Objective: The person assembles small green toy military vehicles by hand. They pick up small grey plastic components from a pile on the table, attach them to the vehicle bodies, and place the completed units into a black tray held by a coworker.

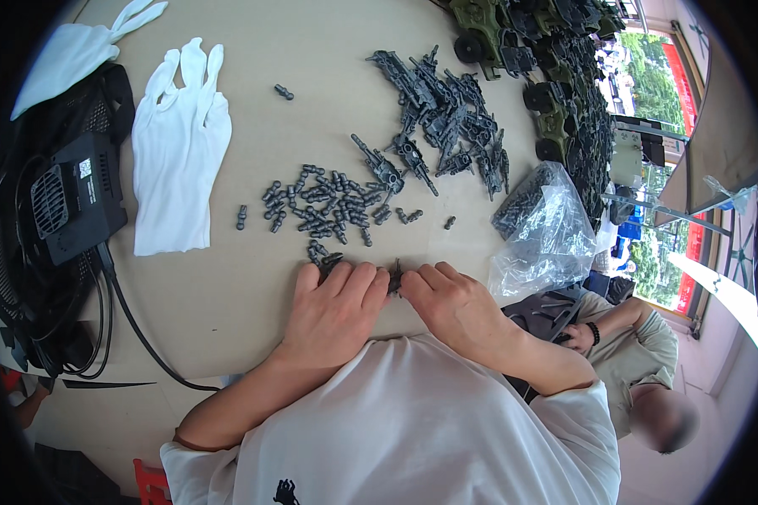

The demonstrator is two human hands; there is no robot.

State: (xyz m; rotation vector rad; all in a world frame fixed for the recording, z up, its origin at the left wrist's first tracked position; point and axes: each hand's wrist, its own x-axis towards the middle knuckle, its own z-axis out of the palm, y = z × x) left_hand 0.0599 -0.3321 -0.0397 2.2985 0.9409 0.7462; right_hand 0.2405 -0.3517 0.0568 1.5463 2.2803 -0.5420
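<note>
My left hand (338, 303) and my right hand (456, 305) are close together at the table's near edge, fingers curled inward. Between them shows a dark grey plastic toy gun piece (394, 276), pinched from both sides and mostly covered by the fingers. Just past my left fingertips lie a few small dark pegs (316, 250). Beyond the hands spreads a loose heap of short, knobbed dark pegs (324, 200). Farther off to the right is a pile of dark toy gun assemblies (446, 105), with several single ones lying at its near left side.
Right of the hands sits a clear plastic bag (547, 231) of dark parts. Green toy vehicles (556, 118) are massed at the far right. White gloves (181, 151) and a black device (80, 198) with a cable lie left. Another person (632, 345) sits at the right.
</note>
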